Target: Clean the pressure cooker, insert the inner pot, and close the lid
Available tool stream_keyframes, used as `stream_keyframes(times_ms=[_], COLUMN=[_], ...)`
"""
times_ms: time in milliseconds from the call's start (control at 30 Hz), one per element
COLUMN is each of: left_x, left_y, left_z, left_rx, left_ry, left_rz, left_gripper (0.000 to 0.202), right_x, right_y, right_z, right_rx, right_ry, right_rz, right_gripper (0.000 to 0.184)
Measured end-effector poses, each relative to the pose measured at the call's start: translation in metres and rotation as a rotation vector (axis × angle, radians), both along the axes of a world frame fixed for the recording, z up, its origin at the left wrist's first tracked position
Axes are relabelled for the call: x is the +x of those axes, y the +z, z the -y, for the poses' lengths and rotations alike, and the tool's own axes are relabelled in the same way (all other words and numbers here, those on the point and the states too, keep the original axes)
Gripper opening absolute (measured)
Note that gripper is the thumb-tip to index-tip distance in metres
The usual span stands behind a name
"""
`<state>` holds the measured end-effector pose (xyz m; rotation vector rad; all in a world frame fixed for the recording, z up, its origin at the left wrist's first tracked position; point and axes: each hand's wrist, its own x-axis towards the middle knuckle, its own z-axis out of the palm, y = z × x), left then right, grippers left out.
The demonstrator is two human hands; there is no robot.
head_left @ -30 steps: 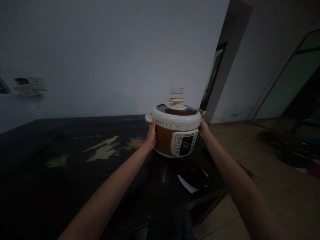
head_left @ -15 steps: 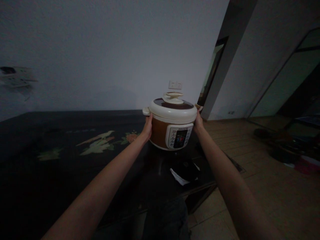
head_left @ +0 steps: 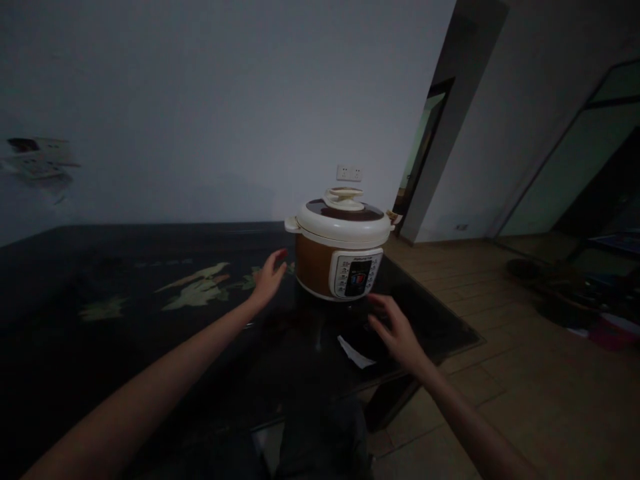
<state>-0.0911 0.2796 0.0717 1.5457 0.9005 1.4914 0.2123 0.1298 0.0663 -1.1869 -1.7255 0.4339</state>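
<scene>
A brown and cream electric cooker [head_left: 340, 247] with a lidded top and a front control panel stands on the dark table [head_left: 125, 347], near its right end. My left hand [head_left: 269, 277] hovers just left of the cooker, fingers spread, touching nothing. Lower down and in front of the cooker, my right hand [head_left: 397, 330] is held with fingers apart over a dark flat object with a white paper edge [head_left: 356, 351]. Both hands hold nothing.
The table top carries a painted bird and flower pattern [head_left: 197, 290]. A wall socket [head_left: 349, 173] sits behind the cooker. A doorway [head_left: 425, 153] opens at the right; tiled floor with dark items [head_left: 565, 293] lies beyond the table's right edge.
Both hands have let go of the cooker's sides and drawn back toward me, the right one dropping lower. The cooker now stands on the table by itself.
</scene>
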Motion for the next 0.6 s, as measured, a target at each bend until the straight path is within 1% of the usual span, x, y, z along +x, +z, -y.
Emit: stream_keyframes(times_ms=[67, 133, 233, 300, 367, 433, 600], left_x=[-0.013, -0.023, -0.037, -0.044, -0.048, -0.05, -0.047], left_y=[-0.008, -0.013, -0.021, -0.026, -0.031, -0.035, -0.033], left_z=[0.02, 0.041, 0.068, 0.079, 0.084, 0.085, 0.083], left_rx=[0.055, 0.118, 0.188, 0.221, 0.244, 0.259, 0.277], left_ry=[-0.039, -0.105, -0.202, -0.236, -0.247, -0.245, -0.268], left_rz=[-0.18, -0.361, -0.577, -0.68, -0.752, -0.798, -0.844], left_gripper=[0.033, 0.027, 0.026, 0.028, 0.028, 0.029, 0.028], right_x=[-0.011, -0.017, -0.013, -0.007, 0.0, 0.006, 0.01], right_y=[-0.01, -0.02, -0.032, -0.038, -0.041, -0.041, -0.04], right_z=[0.022, 0.028, 0.015, 0.002, -0.01, -0.019, -0.027], right_rx=[-0.039, -0.067, -0.074, -0.061, -0.043, -0.023, 0.018], right_ry=[0.096, 0.145, 0.123, 0.081, 0.045, 0.022, 0.008], right_rz=[0.224, 0.396, 0.556, 0.62, 0.665, 0.7, 0.751], right_gripper=[0.04, 0.039, 0.039, 0.04, 0.041, 0.041, 0.04])
